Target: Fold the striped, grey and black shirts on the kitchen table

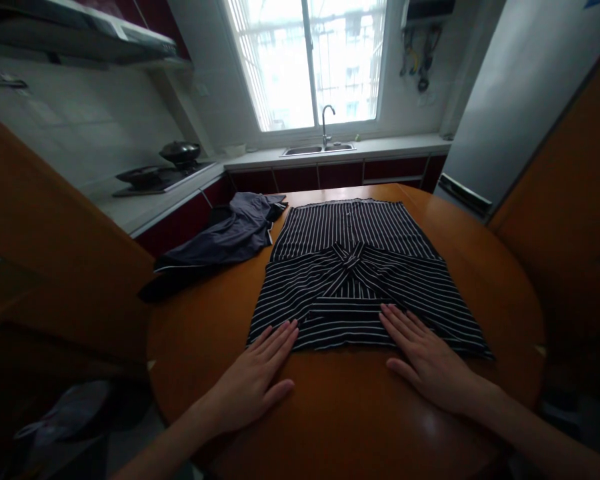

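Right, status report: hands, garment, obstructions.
Left hand, right hand open, at near edge of striped garment. Garment lying flat on table. Dark clothing alongside, not covering it.

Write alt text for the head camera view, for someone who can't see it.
A person's left hand and right hand lie palm-down over the near edge of a striped garment spread on a wooden table. A crumpled dark garment lies to its left; a kitchen sink and bright window are behind.
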A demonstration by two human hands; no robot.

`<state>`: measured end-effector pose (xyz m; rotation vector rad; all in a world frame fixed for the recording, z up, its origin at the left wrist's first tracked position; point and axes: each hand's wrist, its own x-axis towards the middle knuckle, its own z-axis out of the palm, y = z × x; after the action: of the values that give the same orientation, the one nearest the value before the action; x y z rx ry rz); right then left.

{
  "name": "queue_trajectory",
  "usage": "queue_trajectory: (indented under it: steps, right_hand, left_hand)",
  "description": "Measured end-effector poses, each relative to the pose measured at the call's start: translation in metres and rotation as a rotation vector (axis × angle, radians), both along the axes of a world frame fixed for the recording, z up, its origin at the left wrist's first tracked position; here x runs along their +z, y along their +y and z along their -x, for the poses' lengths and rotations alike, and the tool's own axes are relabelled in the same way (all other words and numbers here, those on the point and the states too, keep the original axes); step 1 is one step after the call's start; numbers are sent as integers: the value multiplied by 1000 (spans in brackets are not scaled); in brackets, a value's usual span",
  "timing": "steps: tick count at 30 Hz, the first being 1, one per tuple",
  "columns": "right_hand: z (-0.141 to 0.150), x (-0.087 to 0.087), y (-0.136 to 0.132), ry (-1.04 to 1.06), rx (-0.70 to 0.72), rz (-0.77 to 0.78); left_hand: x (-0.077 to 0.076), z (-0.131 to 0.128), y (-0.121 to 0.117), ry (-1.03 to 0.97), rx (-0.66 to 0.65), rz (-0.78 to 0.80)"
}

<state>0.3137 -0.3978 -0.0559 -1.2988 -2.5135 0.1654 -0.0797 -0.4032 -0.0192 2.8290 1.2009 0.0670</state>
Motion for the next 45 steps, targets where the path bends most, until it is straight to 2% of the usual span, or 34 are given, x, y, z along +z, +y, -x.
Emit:
queue_trajectory:
  steps: [16, 21, 25, 29, 32, 38, 45]
  right_hand:
    - [-48, -8, -44, 7, -55, 18]
    - [-72, -6, -47, 102, -21, -108]
    - [-100, -4, -35, 92, -44, -237]
    - [-119, -2, -25, 20, -1, -229]
    - [-124, -1, -22, -3, 36, -210]
    - [-129, -4, -20, -1, -3, -188]
    - [-142, -6, -15, -77, 57, -303]
  left_hand:
    - [-14, 43, -30, -12, 118, -178]
    - [-14, 51, -25, -150, 177, -256]
    - [-3, 48, -9, -175, 96, -269]
    - [13, 35, 9, -123, -36, -191]
    - [19, 27, 20, -52, -99, -115]
    - [13, 29, 32, 2, -132, -10]
    - [13, 33, 37, -11, -182, -70]
